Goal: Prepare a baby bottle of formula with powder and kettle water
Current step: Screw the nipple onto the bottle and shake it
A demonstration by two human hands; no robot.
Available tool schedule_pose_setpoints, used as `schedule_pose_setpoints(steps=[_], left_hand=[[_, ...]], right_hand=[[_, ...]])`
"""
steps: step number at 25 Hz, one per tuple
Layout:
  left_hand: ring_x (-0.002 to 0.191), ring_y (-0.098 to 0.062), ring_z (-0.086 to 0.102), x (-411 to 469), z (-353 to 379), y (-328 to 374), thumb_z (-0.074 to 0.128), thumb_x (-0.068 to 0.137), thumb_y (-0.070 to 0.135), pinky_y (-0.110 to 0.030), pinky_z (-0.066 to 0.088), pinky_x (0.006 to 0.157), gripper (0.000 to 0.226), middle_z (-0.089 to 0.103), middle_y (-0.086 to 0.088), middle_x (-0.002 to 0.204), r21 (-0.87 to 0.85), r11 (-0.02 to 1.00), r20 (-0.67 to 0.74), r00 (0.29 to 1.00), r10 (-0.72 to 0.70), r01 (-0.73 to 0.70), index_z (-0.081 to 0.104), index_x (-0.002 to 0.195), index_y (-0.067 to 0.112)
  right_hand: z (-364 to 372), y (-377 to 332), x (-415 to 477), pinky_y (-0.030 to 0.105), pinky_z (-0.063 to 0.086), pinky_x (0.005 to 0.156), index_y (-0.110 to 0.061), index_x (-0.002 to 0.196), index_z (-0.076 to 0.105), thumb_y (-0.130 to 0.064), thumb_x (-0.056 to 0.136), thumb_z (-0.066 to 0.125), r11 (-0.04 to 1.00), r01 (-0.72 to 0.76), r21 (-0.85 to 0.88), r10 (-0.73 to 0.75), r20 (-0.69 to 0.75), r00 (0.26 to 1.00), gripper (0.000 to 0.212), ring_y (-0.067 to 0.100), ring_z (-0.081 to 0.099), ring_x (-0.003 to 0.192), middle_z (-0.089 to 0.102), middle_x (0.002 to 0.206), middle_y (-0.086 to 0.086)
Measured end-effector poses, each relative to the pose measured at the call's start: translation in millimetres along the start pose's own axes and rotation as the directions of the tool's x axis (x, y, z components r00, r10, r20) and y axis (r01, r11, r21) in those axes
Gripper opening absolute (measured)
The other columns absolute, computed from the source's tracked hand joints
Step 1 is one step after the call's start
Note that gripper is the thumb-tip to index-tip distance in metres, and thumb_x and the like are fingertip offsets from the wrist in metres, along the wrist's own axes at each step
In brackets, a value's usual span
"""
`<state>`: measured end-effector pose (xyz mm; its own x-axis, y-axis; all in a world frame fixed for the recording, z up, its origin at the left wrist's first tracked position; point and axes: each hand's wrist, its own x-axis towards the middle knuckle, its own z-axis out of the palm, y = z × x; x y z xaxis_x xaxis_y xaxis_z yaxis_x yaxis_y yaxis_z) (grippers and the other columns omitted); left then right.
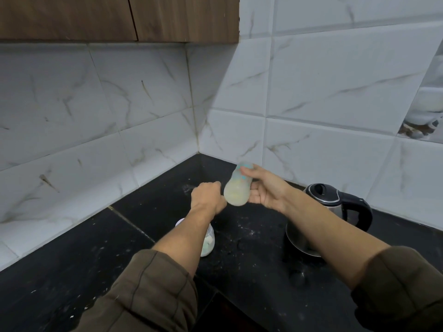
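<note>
My right hand (265, 190) grips a baby bottle (237, 188) above the black counter; the bottle is blurred, tilted, and holds pale milky liquid. Its teal cap end points up and away under my fingers. My left hand (208, 197) is a closed fist just left of the bottle's base, touching or nearly touching it; nothing shows inside it. A steel kettle (328, 212) with a black lid and handle stands at the right, partly behind my right forearm. A clear jar of pale powder (208, 240) stands under my left forearm, mostly hidden.
The black stone counter (251, 238) is speckled with spilled powder and runs into a corner of white marble tiles (153, 130). A wooden wall cabinet (119, 17) hangs above at the left.
</note>
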<state>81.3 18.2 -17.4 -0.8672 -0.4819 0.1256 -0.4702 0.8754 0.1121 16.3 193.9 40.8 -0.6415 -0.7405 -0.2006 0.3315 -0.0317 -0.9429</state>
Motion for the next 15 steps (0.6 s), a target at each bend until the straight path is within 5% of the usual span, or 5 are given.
schedule_pose_setpoints(steps=[2, 7, 12, 15], left_hand=[[0.099, -0.027, 0.067, 1, 1, 0, 0.058, 0.096, 0.034, -0.039, 0.053, 0.079, 0.028, 0.072, -0.005, 0.108, 0.000, 1.000, 0.006, 1.000, 0.001, -0.001, 0.064, 0.119, 0.019], [0.112, -0.030, 0.066, -1, 5, -3, 0.054, 0.093, 0.020, -0.041, 0.055, 0.091, 0.041, 0.072, -0.007, 0.121, -0.002, 1.000, 0.008, 1.000, -0.020, 0.020, 0.063, 0.133, 0.018], [0.101, -0.027, 0.068, 0, 1, -2, 0.057, 0.095, 0.023, -0.042, 0.057, 0.089, 0.024, 0.072, -0.006, 0.110, -0.013, 0.999, 0.029, 0.999, -0.031, 0.032, 0.065, 0.116, 0.016], [0.109, -0.029, 0.066, 1, -1, -3, 0.056, 0.093, 0.021, -0.042, 0.056, 0.092, 0.033, 0.072, -0.006, 0.116, -0.003, 1.000, 0.008, 1.000, -0.028, 0.028, 0.065, 0.125, 0.016]], right_hand=[[-1, 1, -3, 0.040, 0.066, 0.074, -0.017, 0.132, 0.059, -0.028, 0.098, 0.069, 0.997, 0.037, -0.073, -0.031, 0.086, 0.996, 0.037, 0.031, 0.077, 0.097, 0.076, 0.118, 0.017], [0, -4, 7, 0.043, 0.065, 0.078, -0.023, 0.127, 0.056, -0.025, 0.097, 0.071, 0.907, 0.234, 0.350, -0.206, -0.114, 0.972, 0.034, 0.031, 0.075, 0.105, 0.069, 0.131, 0.017], [3, -12, -6, 0.052, 0.060, 0.093, -0.026, 0.155, 0.037, -0.018, 0.089, 0.071, 0.945, 0.267, 0.192, -0.322, 0.381, 0.867, 0.075, 0.035, 0.069, 0.114, 0.070, 0.122, 0.016], [3, -25, -3, 0.048, 0.063, 0.087, -0.025, 0.154, 0.039, -0.028, 0.081, 0.085, 0.899, 0.354, 0.257, -0.414, 0.234, 0.880, 0.087, 0.032, 0.070, 0.113, 0.066, 0.128, 0.014]])
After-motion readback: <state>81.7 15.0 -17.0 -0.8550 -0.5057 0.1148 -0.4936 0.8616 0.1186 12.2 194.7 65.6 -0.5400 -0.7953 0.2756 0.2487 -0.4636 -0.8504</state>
